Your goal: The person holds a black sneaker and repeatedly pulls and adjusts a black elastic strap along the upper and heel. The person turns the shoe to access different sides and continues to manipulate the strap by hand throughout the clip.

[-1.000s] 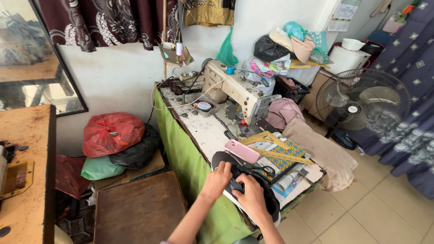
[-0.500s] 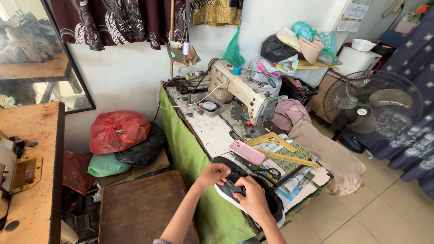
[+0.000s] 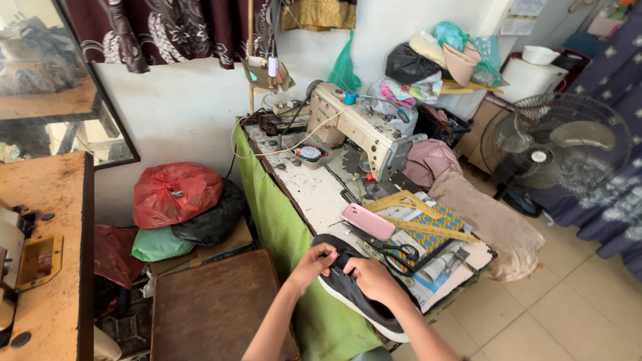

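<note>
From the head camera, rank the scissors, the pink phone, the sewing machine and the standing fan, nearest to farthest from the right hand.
1. Scissors, on the table just right of the right hand.
2. Pink phone, just beyond, up the table.
3. Sewing machine, at the table's far end.
4. Standing fan, on the floor far right.

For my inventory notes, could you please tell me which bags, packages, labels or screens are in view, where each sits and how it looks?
Red plastic bag: floor by the wall, bulging, tied.
Green bag: under the red one, squashed.
Black bag: beside them, lumpy.
Pink phone: flat on the table, beyond both hands, its screen not visible.
Paper sheet: on the wall, top right, pale, rectangular.
</note>
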